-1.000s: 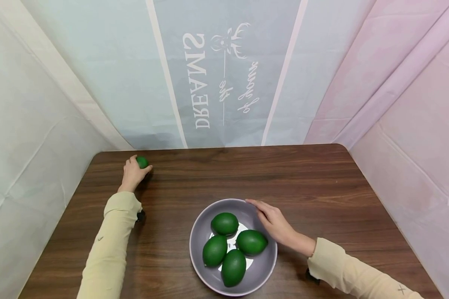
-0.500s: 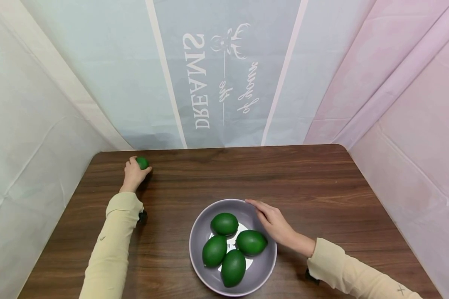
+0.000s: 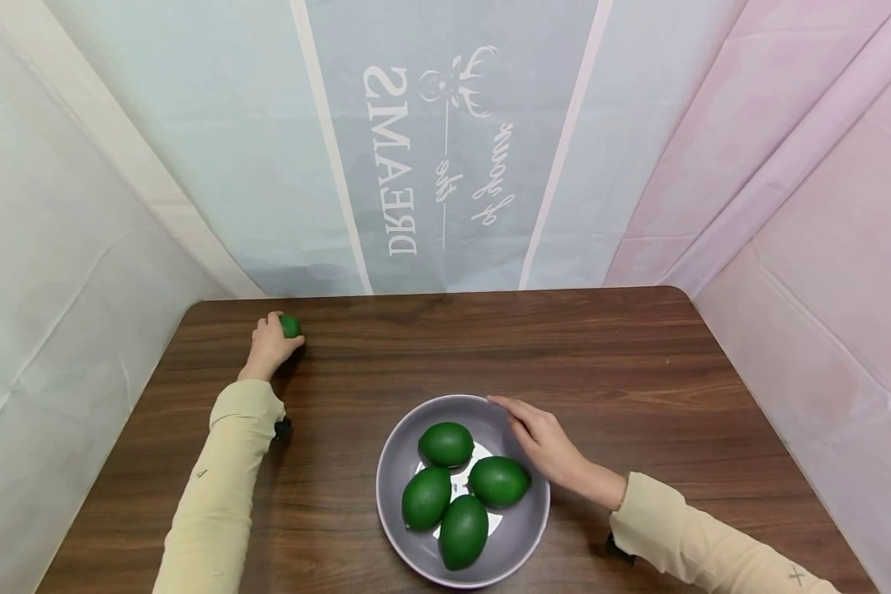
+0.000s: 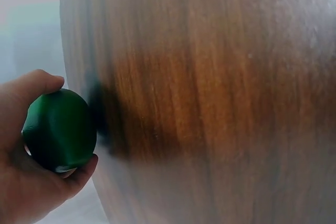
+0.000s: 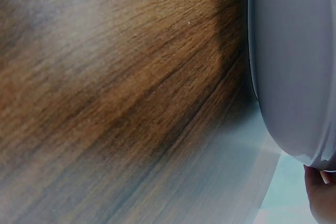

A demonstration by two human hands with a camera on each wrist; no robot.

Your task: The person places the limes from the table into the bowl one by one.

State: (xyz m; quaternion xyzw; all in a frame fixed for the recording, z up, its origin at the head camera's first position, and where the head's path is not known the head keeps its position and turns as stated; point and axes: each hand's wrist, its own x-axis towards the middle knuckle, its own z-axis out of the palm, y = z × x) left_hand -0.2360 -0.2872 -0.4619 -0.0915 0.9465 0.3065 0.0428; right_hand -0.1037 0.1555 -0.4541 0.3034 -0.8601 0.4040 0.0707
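Observation:
My left hand (image 3: pixel 271 345) is at the far left of the table, its thumb and fingers curved round a green lime (image 3: pixel 290 327). In the left wrist view the lime (image 4: pixel 62 129) sits between thumb and fingers, beside a dark shadow on the wood. Several more limes (image 3: pixel 445 445) lie in a round grey-purple bowl (image 3: pixel 389 524) near the front middle. My right hand (image 3: pixel 549 450) rests on the bowl's right rim with fairly straight fingers. The right wrist view shows the outer wall of the bowl (image 5: pixel 294 66) and fingertips (image 5: pixel 315 190) touching its rim.
The brown wooden table (image 3: pixel 638 355) has a rounded far right corner. Behind it hangs a pale blue cloth (image 3: pixel 445 264) with white lettering, and pale cloth walls (image 3: pixel 824 313) enclose both sides.
The left hand has shifted slightly to the right with the lime in its grip. My right hand, the bowl and the limes in it stay where they were.

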